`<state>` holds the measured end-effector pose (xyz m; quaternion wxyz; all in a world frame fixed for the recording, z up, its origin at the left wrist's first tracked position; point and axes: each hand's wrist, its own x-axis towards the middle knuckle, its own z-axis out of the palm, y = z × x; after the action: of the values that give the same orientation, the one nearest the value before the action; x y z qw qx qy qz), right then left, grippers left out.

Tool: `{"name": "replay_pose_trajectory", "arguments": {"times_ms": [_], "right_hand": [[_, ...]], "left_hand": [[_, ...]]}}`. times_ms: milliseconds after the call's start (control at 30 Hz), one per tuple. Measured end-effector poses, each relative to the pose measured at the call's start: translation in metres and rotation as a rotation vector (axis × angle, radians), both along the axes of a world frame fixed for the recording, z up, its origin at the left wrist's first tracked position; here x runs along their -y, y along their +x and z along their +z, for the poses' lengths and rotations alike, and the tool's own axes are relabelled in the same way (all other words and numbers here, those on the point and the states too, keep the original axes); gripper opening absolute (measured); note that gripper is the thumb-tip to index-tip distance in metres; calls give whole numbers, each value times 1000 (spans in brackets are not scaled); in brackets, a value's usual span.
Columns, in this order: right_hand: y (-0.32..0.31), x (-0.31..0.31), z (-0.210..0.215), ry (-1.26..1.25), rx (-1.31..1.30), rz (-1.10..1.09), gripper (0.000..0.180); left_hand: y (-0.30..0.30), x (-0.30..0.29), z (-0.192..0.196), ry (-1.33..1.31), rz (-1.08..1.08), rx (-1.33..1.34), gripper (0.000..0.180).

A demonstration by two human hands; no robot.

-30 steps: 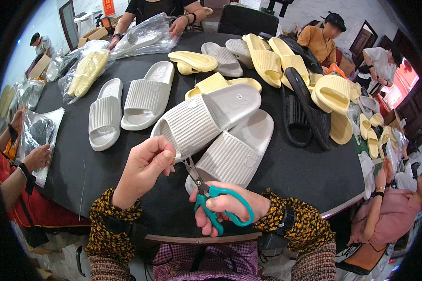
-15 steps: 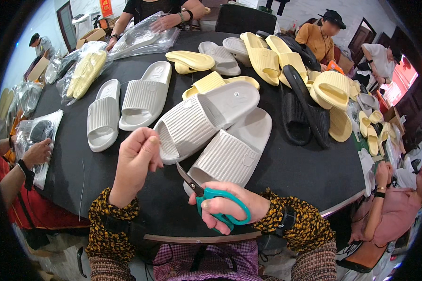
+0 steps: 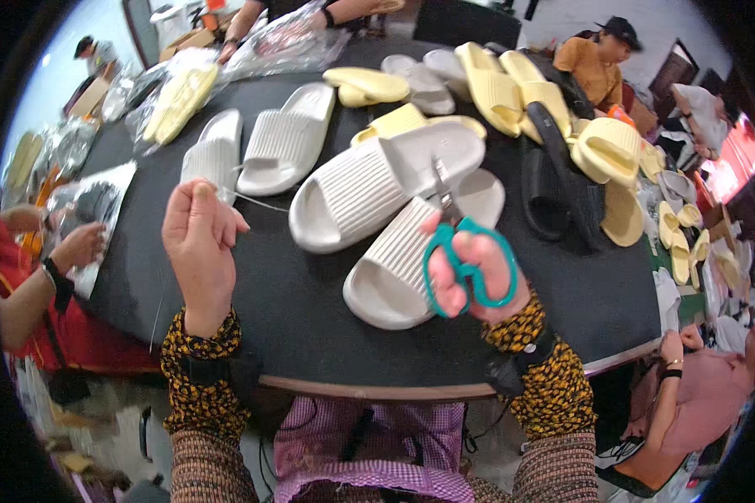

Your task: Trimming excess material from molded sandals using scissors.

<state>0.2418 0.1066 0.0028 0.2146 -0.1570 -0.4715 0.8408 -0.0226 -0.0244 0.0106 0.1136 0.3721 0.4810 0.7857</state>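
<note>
Pinched in my left hand (image 3: 200, 251), a thin pale thread (image 3: 262, 204) runs out to the side of a light grey slide slipper (image 3: 356, 189). My right hand (image 3: 491, 281) has its fingers through the teal handles of a pair of scissors (image 3: 446, 201). The blades point away from me over the grey slippers and look slightly blurred; whether they touch is unclear. That upper slipper overlaps a second grey slipper (image 3: 394, 260) lying nearer me. Just beyond my left hand lie two more, a grey slipper (image 3: 214, 159) partly hidden by it and another (image 3: 281, 142).
Yellow slippers (image 3: 495, 92) and black slippers (image 3: 554, 184) are heaped at the far right of the black table (image 3: 310, 335). Bagged yellow slippers (image 3: 180, 101) lie far left. Co-workers sit around, one person's hand (image 3: 80, 247) at the left on a plastic bag.
My right hand has moved right and away from me, turning the scissors to point farther off. My left hand has shifted left, drawing the thread out from the slipper. The view has tilted slightly.
</note>
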Motion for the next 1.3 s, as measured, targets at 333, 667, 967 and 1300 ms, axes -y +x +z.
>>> {"name": "replay_pose_trajectory", "arguments": {"times_ms": [333, 667, 967, 1300], "right_hand": [[-1, -7, -6, 38, -123, -43, 41], [-1, -3, -10, 83, -129, -30, 42], [-5, -4, -14, 107, -145, -24, 42], [6, -25, -17, 145, -110, 48, 45]], "left_hand": [[-19, 159, -7, -336, 472, -368, 15], [-56, 281, -101, -823, 674, -391, 14], [-65, 336, -160, -1158, 374, 149, 17], [-64, 470, -240, -1461, 433, 507, 40]]}}
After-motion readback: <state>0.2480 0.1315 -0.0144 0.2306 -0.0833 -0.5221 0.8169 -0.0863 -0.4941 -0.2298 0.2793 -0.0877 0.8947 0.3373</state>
